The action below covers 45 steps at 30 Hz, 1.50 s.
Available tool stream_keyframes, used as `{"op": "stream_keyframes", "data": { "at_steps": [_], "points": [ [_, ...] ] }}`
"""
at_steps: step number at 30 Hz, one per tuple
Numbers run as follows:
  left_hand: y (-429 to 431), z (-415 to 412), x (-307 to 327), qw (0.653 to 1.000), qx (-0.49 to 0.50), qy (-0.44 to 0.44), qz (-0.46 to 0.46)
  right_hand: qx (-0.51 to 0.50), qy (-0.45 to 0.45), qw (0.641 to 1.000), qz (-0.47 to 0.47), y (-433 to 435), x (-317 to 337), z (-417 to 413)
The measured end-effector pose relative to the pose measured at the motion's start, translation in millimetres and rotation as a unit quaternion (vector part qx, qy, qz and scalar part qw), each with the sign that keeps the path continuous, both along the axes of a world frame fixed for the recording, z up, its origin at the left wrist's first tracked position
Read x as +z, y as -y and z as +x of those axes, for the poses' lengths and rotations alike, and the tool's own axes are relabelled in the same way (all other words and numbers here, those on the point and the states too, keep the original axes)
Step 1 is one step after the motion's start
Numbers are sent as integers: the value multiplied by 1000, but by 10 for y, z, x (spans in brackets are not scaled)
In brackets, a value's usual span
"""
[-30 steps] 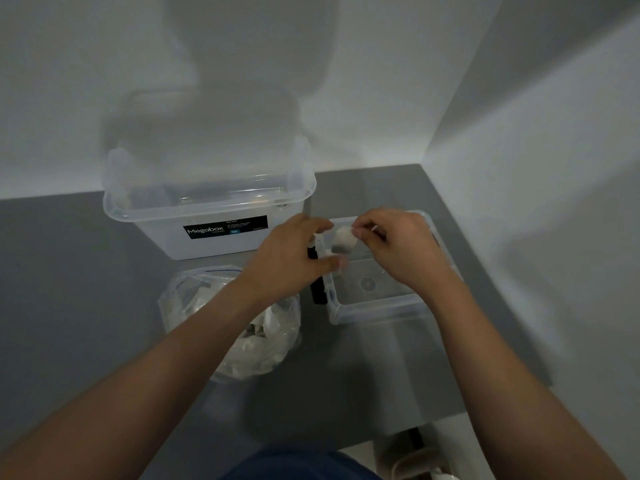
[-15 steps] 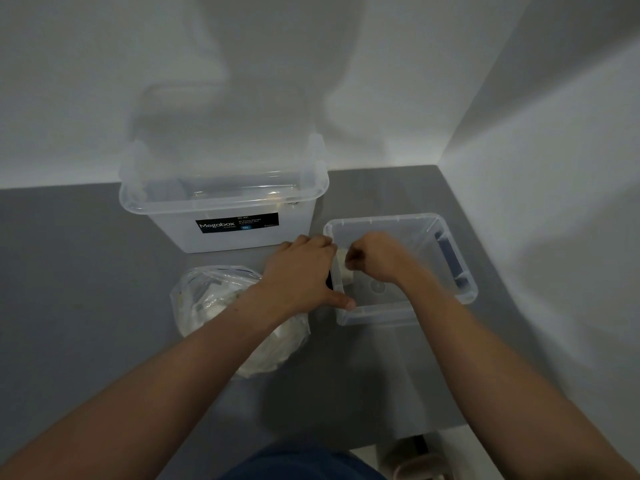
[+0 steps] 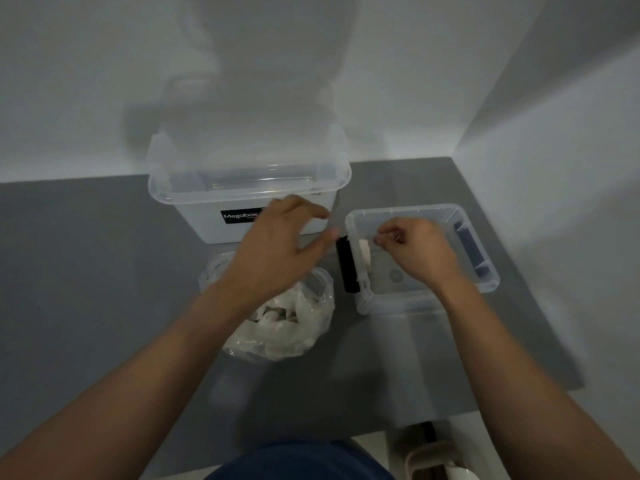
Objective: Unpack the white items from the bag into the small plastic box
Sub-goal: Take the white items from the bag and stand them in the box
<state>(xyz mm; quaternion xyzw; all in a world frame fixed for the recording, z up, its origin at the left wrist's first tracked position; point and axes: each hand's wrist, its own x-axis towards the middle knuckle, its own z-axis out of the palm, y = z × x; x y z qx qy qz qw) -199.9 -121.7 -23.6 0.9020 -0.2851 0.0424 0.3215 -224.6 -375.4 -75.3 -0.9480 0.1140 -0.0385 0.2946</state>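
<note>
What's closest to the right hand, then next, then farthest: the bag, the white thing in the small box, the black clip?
1. White item, inside the small box, just left of the right hand.
2. Black clip, on the box's outer left wall.
3. Bag, farther left, outside the box.

Megabox label [image 3: 239, 216] half hidden behind blurred left hand [image 3: 277, 251], bag [image 3: 284, 327] partly covered too

White item [image 3: 364, 253], grey table [image 3: 104, 271]
</note>
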Motion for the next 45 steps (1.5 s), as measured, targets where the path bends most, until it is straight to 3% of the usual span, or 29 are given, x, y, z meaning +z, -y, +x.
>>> {"op": "stream_keyframes", "data": {
  "at_steps": [5,8,9,11,14,18,23,30,37,45],
  "points": [
    [-905,-80,-216,989,113,93,-19,16,202,974,106,-781,513,-547],
    [-1216,-175,-463,992,73,98,4,123,191,961,156,-1428,636,-697],
    [-1279,-203,-548,994,20,104,21,172,147,965,131,-1614,581,-691],
    [-1335,-210,-696,985,-84,87,119,247,38,968,-24,-1854,312,-604],
    [-1361,-153,-815,943,-121,7,311,207,-72,943,-251,-1929,-148,-505],
    [-1320,-85,-791,921,-81,-27,380,117,-116,950,-264,-1913,-275,-522],
    [-1265,-42,-907,925,-104,-4,366,113,-140,966,-188,-1944,-249,-539],
    [-1074,-207,-942,950,-132,37,280,127,-153,956,-214,-1987,-251,-619],
    [-940,-287,-1098,961,-79,-20,264,149,-149,957,-201,-2016,-325,-659],
    [-1057,-195,-1050,978,-71,-154,124,144,-115,962,-199,-1975,-318,-683]
  ]
}}
